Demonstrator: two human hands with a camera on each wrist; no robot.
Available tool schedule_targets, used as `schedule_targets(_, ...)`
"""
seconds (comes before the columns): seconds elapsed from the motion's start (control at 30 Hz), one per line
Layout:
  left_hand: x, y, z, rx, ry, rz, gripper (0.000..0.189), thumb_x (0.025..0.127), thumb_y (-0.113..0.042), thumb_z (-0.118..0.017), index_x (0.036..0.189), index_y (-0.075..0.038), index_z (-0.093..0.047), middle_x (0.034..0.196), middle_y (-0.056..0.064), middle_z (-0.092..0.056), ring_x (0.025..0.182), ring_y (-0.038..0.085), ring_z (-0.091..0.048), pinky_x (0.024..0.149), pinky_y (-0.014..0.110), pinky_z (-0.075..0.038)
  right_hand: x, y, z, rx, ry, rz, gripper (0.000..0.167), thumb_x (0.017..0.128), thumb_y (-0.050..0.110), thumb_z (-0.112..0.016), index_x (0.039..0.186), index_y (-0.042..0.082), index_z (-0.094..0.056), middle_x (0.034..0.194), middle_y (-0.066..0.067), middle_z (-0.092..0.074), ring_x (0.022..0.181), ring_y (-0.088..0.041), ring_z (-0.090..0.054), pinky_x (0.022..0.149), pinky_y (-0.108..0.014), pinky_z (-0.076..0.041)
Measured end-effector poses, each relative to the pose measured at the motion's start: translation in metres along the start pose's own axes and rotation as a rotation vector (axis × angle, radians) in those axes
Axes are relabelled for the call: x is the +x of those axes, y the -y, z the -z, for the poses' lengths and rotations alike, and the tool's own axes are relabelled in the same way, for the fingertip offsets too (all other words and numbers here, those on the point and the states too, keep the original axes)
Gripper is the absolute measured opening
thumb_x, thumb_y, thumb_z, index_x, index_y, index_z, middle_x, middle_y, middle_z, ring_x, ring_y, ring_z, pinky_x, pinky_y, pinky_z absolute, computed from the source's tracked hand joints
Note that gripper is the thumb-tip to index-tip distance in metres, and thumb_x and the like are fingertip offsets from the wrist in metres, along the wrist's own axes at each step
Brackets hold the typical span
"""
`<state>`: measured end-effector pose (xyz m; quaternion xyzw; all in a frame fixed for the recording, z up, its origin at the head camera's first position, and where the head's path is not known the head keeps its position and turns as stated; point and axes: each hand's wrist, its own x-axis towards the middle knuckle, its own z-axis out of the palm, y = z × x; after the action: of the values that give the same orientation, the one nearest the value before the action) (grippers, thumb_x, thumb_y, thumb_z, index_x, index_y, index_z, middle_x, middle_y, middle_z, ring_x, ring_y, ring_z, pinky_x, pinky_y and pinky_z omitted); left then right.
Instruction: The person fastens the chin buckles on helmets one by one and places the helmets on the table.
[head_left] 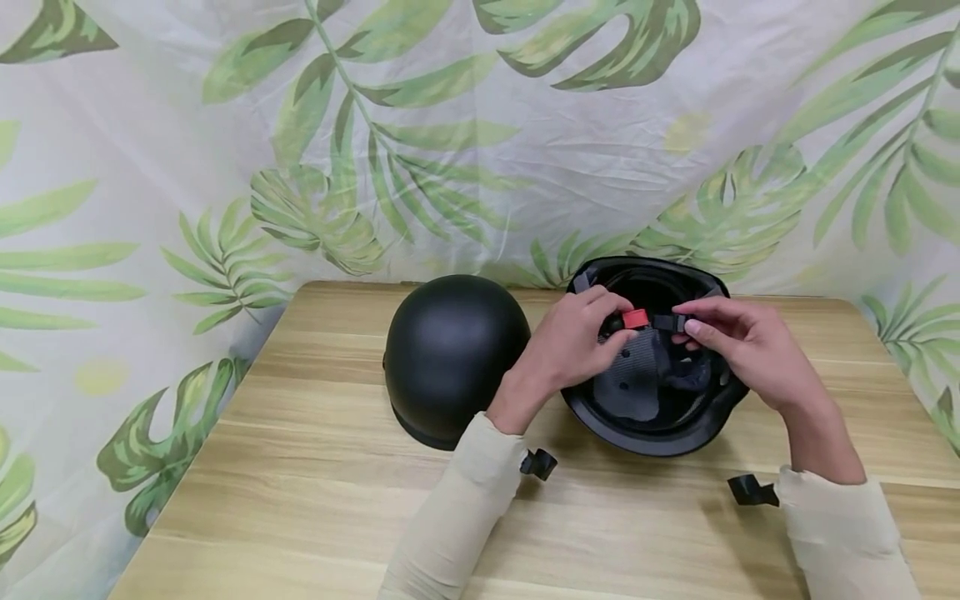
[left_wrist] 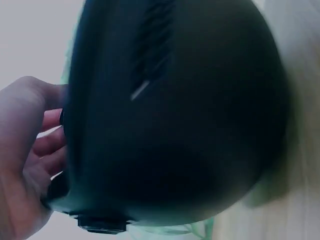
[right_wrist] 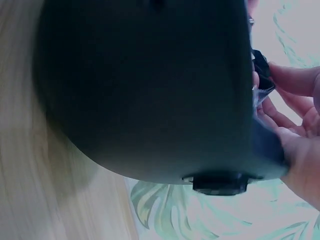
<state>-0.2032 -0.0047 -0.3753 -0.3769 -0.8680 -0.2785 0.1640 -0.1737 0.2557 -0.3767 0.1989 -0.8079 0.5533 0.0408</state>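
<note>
A black helmet (head_left: 652, 442) lies upside down on the table, its opening facing up and its padding (head_left: 630, 387) showing. Over that opening my left hand (head_left: 566, 340) pinches a red buckle piece (head_left: 636, 318) between thumb and fingers. Facing it, a black buckle piece (head_left: 666, 322) is gripped by the thumb and fingers of my right hand (head_left: 753, 342). The two pieces line up end to end, with a narrow gap seeming to part them. In both wrist views the helmet's dark shell (left_wrist: 190, 130) hides most of the fingers' work.
A second black helmet (head_left: 453, 354) sits dome up to the left, beside my left wrist. Both stand on a wood-grain table (head_left: 315, 483) near its back edge. Leaf-patterned cloth (head_left: 450, 150) hangs behind. Black wrist-worn attachments (head_left: 752, 491) stick out from the sleeves.
</note>
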Motion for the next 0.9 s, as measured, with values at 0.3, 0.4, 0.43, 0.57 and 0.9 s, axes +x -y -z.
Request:
schedule_targets(0.3, 0.0004, -0.0026, 0.0008, 0.042, 0.009, -0.049, 0.028, 0.101, -0.027, -0.076, 0.125, -0.013, -0.075, 0.113, 0.003, -0.071, 0.091, 0.014, -0.065, 0.082, 0.027, -0.055, 0.0017, 0.0011, -0.003, 0.058, 0.022, -0.043, 0.024, 0.106, 0.004, -0.062, 0.128, -0.006, -0.067, 0.107, 0.007, -0.076, 0.091, -0.006, -0.078, 0.08, -0.018, -0.06)
schedule_targets(0.4, 0.0002, -0.0008, -0.0007, 0.034, 0.01, -0.051, 0.028, 0.1, -0.027, -0.076, 0.125, -0.013, -0.075, 0.113, 0.003, -0.071, 0.092, 0.014, -0.066, 0.081, 0.027, -0.054, 0.0005, 0.0009, -0.0021, 0.081, 0.021, -0.048, 0.022, 0.106, 0.004, -0.062, 0.126, -0.002, -0.069, 0.104, 0.006, -0.078, 0.091, -0.006, -0.078, 0.079, -0.018, -0.06)
schedule_targets(0.43, 0.0002, -0.0002, -0.001, 0.029, 0.009, -0.052, 0.029, 0.1, -0.027, -0.076, 0.125, -0.013, -0.075, 0.113, 0.003, -0.071, 0.091, 0.014, -0.066, 0.081, 0.028, -0.054, 0.0001, 0.001, -0.0016, 0.1, 0.02, -0.049, 0.022, 0.106, 0.004, -0.062, 0.126, -0.002, -0.07, 0.103, 0.005, -0.079, 0.09, -0.007, -0.077, 0.079, -0.018, -0.06)
schedule_targets(0.57, -0.0001, 0.0022, -0.002, 0.018, 0.007, -0.044, 0.03, 0.101, -0.028, -0.075, 0.127, -0.013, -0.074, 0.114, 0.003, -0.071, 0.088, 0.014, -0.065, 0.078, 0.027, -0.053, -0.0009, 0.002, -0.0008, 0.169, 0.018, -0.041, 0.021, 0.105, 0.003, -0.063, 0.124, 0.001, -0.072, 0.1, 0.003, -0.08, 0.087, -0.01, -0.078, 0.078, -0.018, -0.06)
schedule_targets(0.9, -0.0011, 0.0065, -0.0029, -0.043, -0.019, -0.062, 0.03, 0.1, -0.026, -0.076, 0.127, -0.013, -0.075, 0.113, 0.003, -0.072, 0.087, 0.012, -0.064, 0.078, 0.025, -0.051, 0.001, 0.0027, -0.0101, 0.256, 0.017, -0.018, 0.023, 0.105, 0.0, -0.063, 0.126, -0.004, -0.069, 0.108, 0.002, -0.077, 0.09, -0.011, -0.079, 0.081, -0.019, -0.061)
